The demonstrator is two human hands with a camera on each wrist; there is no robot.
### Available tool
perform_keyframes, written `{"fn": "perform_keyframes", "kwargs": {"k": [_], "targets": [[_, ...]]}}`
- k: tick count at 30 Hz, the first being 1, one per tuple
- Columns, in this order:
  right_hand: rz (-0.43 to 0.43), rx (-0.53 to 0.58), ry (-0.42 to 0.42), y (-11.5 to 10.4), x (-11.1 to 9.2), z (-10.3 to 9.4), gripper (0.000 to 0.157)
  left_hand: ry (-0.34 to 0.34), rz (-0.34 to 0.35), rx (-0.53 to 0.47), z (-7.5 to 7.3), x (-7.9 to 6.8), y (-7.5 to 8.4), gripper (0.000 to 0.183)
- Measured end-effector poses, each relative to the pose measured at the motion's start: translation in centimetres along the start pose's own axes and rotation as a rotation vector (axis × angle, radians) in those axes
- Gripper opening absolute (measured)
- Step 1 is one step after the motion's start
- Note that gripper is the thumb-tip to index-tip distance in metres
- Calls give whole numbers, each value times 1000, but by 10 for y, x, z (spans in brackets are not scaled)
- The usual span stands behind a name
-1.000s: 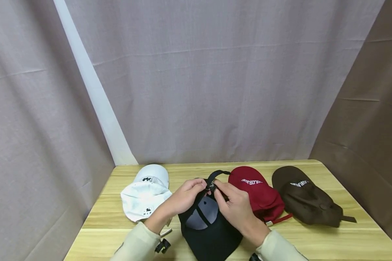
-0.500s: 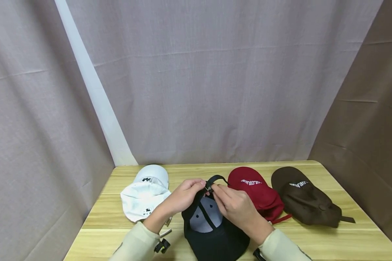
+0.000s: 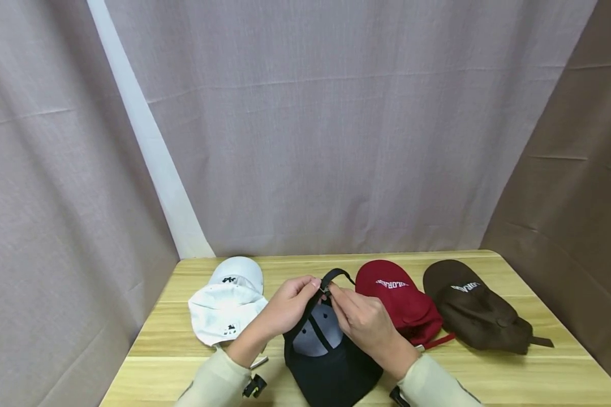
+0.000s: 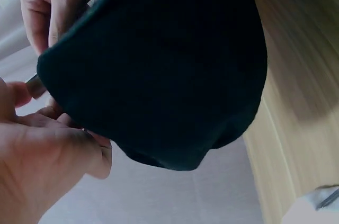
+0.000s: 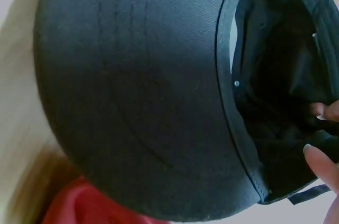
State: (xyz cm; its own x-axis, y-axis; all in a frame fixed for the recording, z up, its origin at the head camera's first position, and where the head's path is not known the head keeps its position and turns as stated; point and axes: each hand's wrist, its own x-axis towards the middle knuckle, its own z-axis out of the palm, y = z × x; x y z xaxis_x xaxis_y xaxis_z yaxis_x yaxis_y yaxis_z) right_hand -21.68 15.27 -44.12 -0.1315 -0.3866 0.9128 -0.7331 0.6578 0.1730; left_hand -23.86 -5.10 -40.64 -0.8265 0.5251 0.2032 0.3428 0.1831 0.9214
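Black cap (image 3: 333, 377) has edged left; left hand (image 3: 288, 306) and right hand (image 3: 368, 325) angle inward, grips pinching its strap (image 3: 338, 272).

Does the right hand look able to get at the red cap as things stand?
Probably yes, after letting go: the red cap lies close beside the right hand, largely uncovered, but that hand pinches the strap of the black cap.

The red cap (image 3: 402, 305) reads "OLORA", the brown cap (image 3: 481, 316) "ORA", both partly legible.
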Motion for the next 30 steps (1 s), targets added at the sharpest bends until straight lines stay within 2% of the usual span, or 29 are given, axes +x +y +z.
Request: {"fn": "perform_keyframes", "kwargs": {"k": [4, 8, 16, 30], "targets": [[0, 3, 4, 1, -1, 1, 26, 51, -6, 84, 3, 0, 3, 42], [11, -1, -12, 1, -1, 1, 26, 82, 20, 151, 4, -2, 3, 39], [30, -19, -23, 2, 0, -1, 35, 43, 80, 176, 1, -9, -1, 17], [46, -11, -18, 2, 1, -2, 34, 93, 167, 394, -4, -12, 3, 19]]}}
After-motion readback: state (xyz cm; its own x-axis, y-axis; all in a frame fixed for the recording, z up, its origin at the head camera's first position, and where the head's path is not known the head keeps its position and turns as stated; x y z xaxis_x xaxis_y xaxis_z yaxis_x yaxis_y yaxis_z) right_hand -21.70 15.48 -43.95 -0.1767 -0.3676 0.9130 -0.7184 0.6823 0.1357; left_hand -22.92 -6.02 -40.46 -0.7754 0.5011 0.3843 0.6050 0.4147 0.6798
